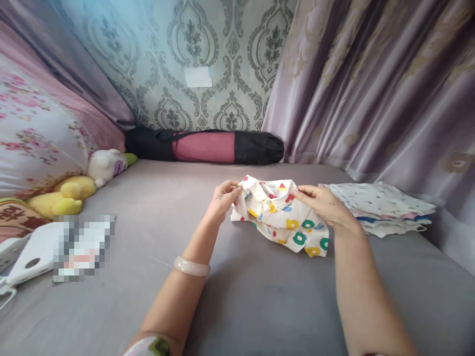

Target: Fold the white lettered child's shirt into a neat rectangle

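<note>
You have the small patterned shirt (293, 220) just right of the frame's centre, above or on the grey bed sheet (267, 306). Your left hand (224, 198) is narrow, fingertips pinching the cloth at the shirt's upper left; your right hand (321, 201) pinches it at the upper right, beside the collar. Between them the collar stands up, while the lower part slants toward the right with creases. Whether its hem rests on the sheet or hangs just above it, you cannot tell from this view.

The likeliest trouble is a slip: each hand seems to hold only a small bit of thin cloth, so a sharp pull could free one side and let the shirt drop crooked. Uneven tension between your hands could also twist the front and set the creases in.

Watch your right forearm too. In the picture it passes just beside the folded clothes (386, 207) at the right of the frame, whose layers look loose at the edges; a wide swing of the elbow or wrist might catch one and drag the pile askew.
</note>
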Motion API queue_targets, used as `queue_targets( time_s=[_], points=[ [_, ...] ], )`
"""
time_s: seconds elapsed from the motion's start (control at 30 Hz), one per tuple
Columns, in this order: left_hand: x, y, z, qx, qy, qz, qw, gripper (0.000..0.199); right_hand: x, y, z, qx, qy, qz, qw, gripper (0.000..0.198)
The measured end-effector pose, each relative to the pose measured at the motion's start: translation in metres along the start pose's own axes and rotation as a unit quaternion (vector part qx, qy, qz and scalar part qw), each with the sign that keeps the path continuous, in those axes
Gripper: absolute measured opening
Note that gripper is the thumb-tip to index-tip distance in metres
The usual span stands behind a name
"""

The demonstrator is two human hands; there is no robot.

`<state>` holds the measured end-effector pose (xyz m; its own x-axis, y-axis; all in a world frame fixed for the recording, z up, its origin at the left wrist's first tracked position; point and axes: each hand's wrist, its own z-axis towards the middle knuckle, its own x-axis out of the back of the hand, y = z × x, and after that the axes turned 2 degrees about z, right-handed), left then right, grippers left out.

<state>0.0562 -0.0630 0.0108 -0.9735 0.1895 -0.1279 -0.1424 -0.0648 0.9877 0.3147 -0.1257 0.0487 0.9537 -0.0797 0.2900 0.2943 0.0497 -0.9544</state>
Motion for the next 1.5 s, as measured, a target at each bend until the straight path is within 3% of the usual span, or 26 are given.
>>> queue_targets(
  time_s=[0.13,0.37,0.53,0.67,0.83,0.9,1.03,1.07,1.2,1.3,1.4,1.5],
  points=[
    [0.01,0.014,-0.005,-0.034,0.006,0.0,0.999,0.032,-0.006,-0.006,-0.01,0.018,-0.012,-0.053,0.998,0.038],
    [0.039,0.067,-0.034,-0.047,-0.089,0.08,0.992,0.036,-0.005,-0.023,-0.022,0.12,-0.001,-0.055,0.991,0.039],
    [0.06,0.121,-0.06,-0.13,-0.108,0.15,0.974,0.033,-0.004,-0.08,-0.038,0.141,-0.033,-0.003,0.99,0.044],
    [0.073,0.172,-0.078,-0.236,-0.044,0.225,0.944,0.033,-0.002,-0.134,-0.048,0.203,0.001,-0.021,0.979,0.045],
    [0.09,0.209,-0.073,-0.203,-0.064,0.394,0.894,0.027,0.001,-0.163,-0.034,0.201,-0.006,-0.143,0.969,0.036],
    [0.092,0.212,-0.065,-0.22,-0.029,0.457,0.861,0.024,0.001,-0.167,-0.025,0.235,0.011,-0.198,0.952,0.033],
    [0.086,0.213,-0.056,-0.351,0.203,0.455,0.793,0.028,-0.004,-0.176,-0.017,0.378,0.151,-0.215,0.888,0.027],
    [0.084,0.212,-0.055,-0.365,0.229,0.451,0.782,0.028,-0.006,-0.178,-0.015,0.397,0.166,-0.223,0.875,0.025],
    [0.086,0.208,-0.049,-0.324,0.149,0.464,0.811,0.026,-0.012,-0.177,-0.005,0.418,0.143,-0.261,0.858,0.018],
    [0.09,0.206,-0.041,-0.332,0.176,0.404,0.834,0.03,-0.013,-0.173,0.006,0.415,0.197,-0.227,0.859,0.021],
    [0.09,0.209,-0.033,-0.31,0.13,0.409,0.848,0.027,-0.013,-0.173,0.015,0.393,0.165,-0.265,0.865,0.024],
    [0.086,0.216,-0.027,-0.317,0.144,0.398,0.849,0.026,-0.014,-0.176,0.021,0.41,0.219,-0.265,0.845,0.026]
  ],
)
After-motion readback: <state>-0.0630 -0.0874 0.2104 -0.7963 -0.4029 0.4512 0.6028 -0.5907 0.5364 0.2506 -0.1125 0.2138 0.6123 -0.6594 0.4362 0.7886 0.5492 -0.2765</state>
